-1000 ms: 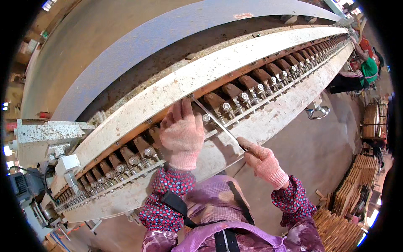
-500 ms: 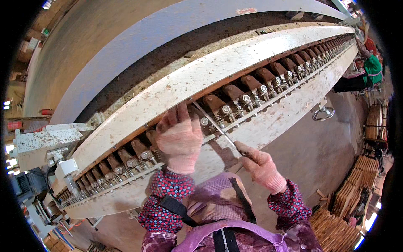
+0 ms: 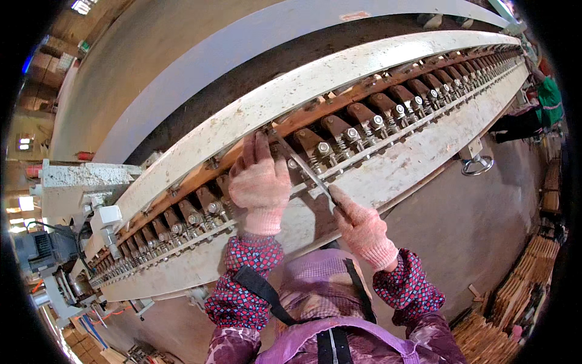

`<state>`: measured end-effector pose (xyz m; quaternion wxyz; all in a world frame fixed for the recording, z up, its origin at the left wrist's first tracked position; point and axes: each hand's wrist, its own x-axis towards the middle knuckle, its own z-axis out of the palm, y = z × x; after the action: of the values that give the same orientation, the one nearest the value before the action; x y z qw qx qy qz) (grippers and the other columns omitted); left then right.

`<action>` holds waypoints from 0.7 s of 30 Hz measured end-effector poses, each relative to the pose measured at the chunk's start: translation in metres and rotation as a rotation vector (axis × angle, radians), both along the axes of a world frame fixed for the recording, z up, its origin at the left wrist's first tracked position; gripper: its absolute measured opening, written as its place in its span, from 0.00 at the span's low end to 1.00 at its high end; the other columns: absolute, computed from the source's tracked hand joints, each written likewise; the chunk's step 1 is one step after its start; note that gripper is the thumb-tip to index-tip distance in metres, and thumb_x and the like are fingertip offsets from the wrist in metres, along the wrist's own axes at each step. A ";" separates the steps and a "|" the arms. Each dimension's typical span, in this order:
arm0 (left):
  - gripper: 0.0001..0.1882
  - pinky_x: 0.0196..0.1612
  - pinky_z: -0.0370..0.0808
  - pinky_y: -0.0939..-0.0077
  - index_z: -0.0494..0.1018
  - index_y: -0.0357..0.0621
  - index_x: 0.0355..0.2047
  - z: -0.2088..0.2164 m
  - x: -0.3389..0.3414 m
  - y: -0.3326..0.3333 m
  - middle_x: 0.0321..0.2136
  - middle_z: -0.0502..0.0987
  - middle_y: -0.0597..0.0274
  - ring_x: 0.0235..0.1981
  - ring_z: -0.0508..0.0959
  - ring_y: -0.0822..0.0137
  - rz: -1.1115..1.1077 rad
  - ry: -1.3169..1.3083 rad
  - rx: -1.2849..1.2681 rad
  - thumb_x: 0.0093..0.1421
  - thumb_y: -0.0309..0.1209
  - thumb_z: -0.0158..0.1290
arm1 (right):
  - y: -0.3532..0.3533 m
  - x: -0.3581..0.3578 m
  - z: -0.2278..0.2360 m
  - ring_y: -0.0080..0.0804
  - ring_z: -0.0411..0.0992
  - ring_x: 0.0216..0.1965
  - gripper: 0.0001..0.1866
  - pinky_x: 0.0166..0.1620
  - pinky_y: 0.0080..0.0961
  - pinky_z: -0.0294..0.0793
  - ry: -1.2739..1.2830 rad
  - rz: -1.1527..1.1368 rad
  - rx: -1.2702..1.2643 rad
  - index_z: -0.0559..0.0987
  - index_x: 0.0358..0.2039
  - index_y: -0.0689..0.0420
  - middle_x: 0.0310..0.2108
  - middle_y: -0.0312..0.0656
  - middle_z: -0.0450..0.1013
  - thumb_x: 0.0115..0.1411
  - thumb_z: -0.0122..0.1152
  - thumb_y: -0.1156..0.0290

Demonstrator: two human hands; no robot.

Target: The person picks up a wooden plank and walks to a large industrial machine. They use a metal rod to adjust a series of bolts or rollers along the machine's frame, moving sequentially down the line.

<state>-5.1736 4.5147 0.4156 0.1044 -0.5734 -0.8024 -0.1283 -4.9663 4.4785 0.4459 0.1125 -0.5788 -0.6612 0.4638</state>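
A long machine with a white beam crosses in front of me. Below the beam runs a brown bar, then a row of rusty clamp arms with bolts and springs. My left hand, in a pinkish glove, has its fingers stretched against the bar's edge, touching the gap under the beam. My right hand, gloved alike, grips a long thin metal tool with a dark handle. The tool slants up left, its tip at the bar beside my left fingertips. Its exact kind is unclear.
A curved grey-blue panel stands behind the beam. A motor sits at the left end. A handwheel hangs under the front plate at right. Another person in green is at the far right end. Stacked wood strips lie lower right.
The gap between the white beam and the clamp row looks wider, showing more of the brown bar. My right hand has moved up and left with the tool; my left fingers stay at the edge.
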 end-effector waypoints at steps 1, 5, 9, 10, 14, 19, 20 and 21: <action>0.26 0.50 0.73 0.61 0.70 0.52 0.56 0.003 0.002 0.000 0.60 0.69 0.61 0.43 0.80 0.56 -0.012 -0.006 -0.009 0.58 0.42 0.50 | -0.001 0.004 -0.005 0.49 0.77 0.41 0.25 0.42 0.38 0.76 0.028 0.013 0.066 0.69 0.62 0.39 0.39 0.50 0.78 0.62 0.55 0.65; 0.21 0.45 0.74 0.62 0.73 0.53 0.51 0.002 0.000 -0.003 0.59 0.69 0.60 0.44 0.79 0.60 -0.106 0.051 -0.017 0.57 0.41 0.50 | -0.001 0.006 -0.005 0.49 0.77 0.41 0.23 0.42 0.37 0.76 0.021 0.020 0.116 0.71 0.60 0.40 0.38 0.51 0.78 0.63 0.55 0.64; 0.18 0.41 0.74 0.62 0.76 0.54 0.47 -0.001 0.007 -0.003 0.55 0.72 0.58 0.41 0.78 0.61 -0.051 0.003 -0.052 0.56 0.42 0.51 | 0.004 -0.012 -0.010 0.44 0.78 0.40 0.21 0.43 0.33 0.75 0.077 -0.079 0.067 0.74 0.57 0.46 0.38 0.50 0.78 0.63 0.55 0.65; 0.17 0.41 0.74 0.61 0.76 0.54 0.45 -0.006 0.003 -0.004 0.52 0.73 0.58 0.41 0.78 0.61 -0.054 0.010 -0.005 0.56 0.42 0.50 | 0.009 -0.022 -0.005 0.41 0.79 0.40 0.20 0.44 0.31 0.75 0.046 -0.103 0.029 0.74 0.57 0.49 0.38 0.49 0.78 0.63 0.55 0.66; 0.15 0.41 0.74 0.57 0.77 0.52 0.42 0.020 0.019 0.006 0.44 0.77 0.53 0.39 0.78 0.58 0.096 -0.229 -0.354 0.58 0.42 0.49 | 0.010 -0.021 -0.011 0.42 0.78 0.41 0.19 0.45 0.32 0.75 0.064 -0.131 0.069 0.75 0.55 0.50 0.39 0.50 0.78 0.64 0.55 0.63; 0.37 0.49 0.74 0.55 0.58 0.40 0.62 0.014 0.044 -0.043 0.46 0.78 0.48 0.44 0.79 0.47 0.006 -0.413 0.236 0.59 0.47 0.54 | -0.011 -0.003 -0.002 0.50 0.77 0.41 0.19 0.43 0.40 0.76 0.080 -0.099 -0.005 0.75 0.54 0.46 0.37 0.50 0.78 0.64 0.54 0.59; 0.38 0.49 0.74 0.55 0.57 0.38 0.63 0.018 0.045 -0.045 0.47 0.77 0.45 0.44 0.79 0.45 0.047 -0.539 0.182 0.59 0.48 0.54 | -0.020 0.000 -0.001 0.50 0.77 0.41 0.19 0.43 0.40 0.76 0.113 -0.057 0.044 0.74 0.55 0.46 0.37 0.50 0.78 0.63 0.54 0.60; 0.40 0.50 0.74 0.55 0.55 0.36 0.63 0.031 0.049 -0.044 0.47 0.77 0.43 0.44 0.79 0.44 0.080 -0.677 0.124 0.59 0.48 0.54 | -0.032 0.004 0.002 0.50 0.77 0.41 0.19 0.43 0.39 0.76 0.135 -0.024 0.093 0.74 0.55 0.46 0.37 0.49 0.78 0.63 0.55 0.61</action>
<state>-5.1250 4.4704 0.4466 -0.1280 -0.4588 -0.8042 -0.3554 -4.9619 4.4468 0.4478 0.1890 -0.5483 -0.6662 0.4689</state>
